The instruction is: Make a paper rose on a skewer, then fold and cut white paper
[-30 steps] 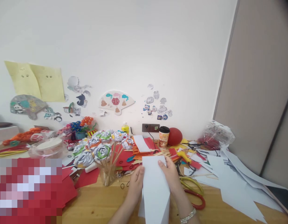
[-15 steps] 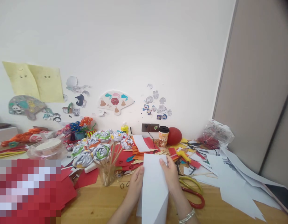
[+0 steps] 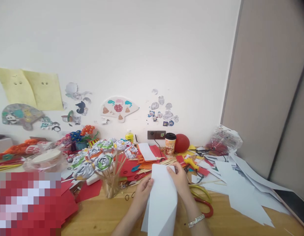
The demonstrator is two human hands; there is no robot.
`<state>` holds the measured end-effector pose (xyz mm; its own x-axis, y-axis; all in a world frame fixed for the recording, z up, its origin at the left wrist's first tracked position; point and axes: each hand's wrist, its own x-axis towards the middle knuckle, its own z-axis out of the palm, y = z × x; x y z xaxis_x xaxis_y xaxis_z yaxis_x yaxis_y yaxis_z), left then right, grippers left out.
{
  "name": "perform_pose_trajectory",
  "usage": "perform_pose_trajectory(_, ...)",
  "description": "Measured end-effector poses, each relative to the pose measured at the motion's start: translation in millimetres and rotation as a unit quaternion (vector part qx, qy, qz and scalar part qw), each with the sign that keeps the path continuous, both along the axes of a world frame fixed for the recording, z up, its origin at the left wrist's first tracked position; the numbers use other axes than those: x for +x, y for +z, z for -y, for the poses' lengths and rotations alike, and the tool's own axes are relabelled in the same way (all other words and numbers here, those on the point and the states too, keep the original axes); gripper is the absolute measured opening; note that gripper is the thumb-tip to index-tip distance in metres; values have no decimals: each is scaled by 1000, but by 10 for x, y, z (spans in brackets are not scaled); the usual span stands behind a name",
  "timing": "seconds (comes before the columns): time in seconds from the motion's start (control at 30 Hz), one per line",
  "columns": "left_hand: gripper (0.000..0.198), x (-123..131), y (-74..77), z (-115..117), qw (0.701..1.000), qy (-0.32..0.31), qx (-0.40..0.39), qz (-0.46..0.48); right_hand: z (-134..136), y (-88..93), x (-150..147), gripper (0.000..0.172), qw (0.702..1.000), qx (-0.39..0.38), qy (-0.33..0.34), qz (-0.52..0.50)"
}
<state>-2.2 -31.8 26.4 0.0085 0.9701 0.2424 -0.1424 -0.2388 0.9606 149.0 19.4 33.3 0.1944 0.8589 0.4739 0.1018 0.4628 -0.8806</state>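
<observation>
A sheet of white paper (image 3: pixel 162 196), folded lengthwise, is held up in front of me above the table. My left hand (image 3: pixel 145 189) pinches its left edge, the thumb on the near face. On the upper right edge, my right hand (image 3: pixel 177 175) grips the paper near its top corner, thumb in front and fingers behind. A slanted fold shows low on the right side of the sheet, and a loose flap hangs out behind at the lower left. Just right of my right wrist lie scissors with red and yellow-green handles (image 3: pixel 208 206), partly hidden by the arm.
A jar of wooden sticks (image 3: pixel 110 188) stands left of my hands, beside rolled paper flowers (image 3: pixel 102 162). Behind the paper are a paper cup (image 3: pixel 170 146) and a red balloon (image 3: pixel 182 143). White sheets (image 3: pixel 242 193) and a phone (image 3: pixel 293 206) lie right; red paper (image 3: pixel 68 203) lies left.
My view has turned slightly right, so the surroundings sit further left. Both hands keep hold of the white paper; its rear flap sticks out more at the lower left.
</observation>
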Motion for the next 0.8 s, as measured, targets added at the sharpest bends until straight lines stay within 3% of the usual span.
perform_pose_trajectory(0.3, 44, 47, 32, 50, 1000, -18, 15, -15, -35, -65, 34, 17, 998, -25, -50, 0)
perform_pose_trajectory(0.43, 40, 52, 38, 51, 1000, 1, 11, -26, 2, -46, 35, 17, 998, -20, -56, 2)
perform_pose_trajectory(0.6, 41, 50, -36, 30, 998, -5, -54, 18, 15, -56, 19, 16, 1000, -5, -16, 18)
perform_pose_trajectory(0.8, 47, 1, -92, -65, 996, 3, -73, 57, 37, -105, -57, 16, 999, -1, 22, 44)
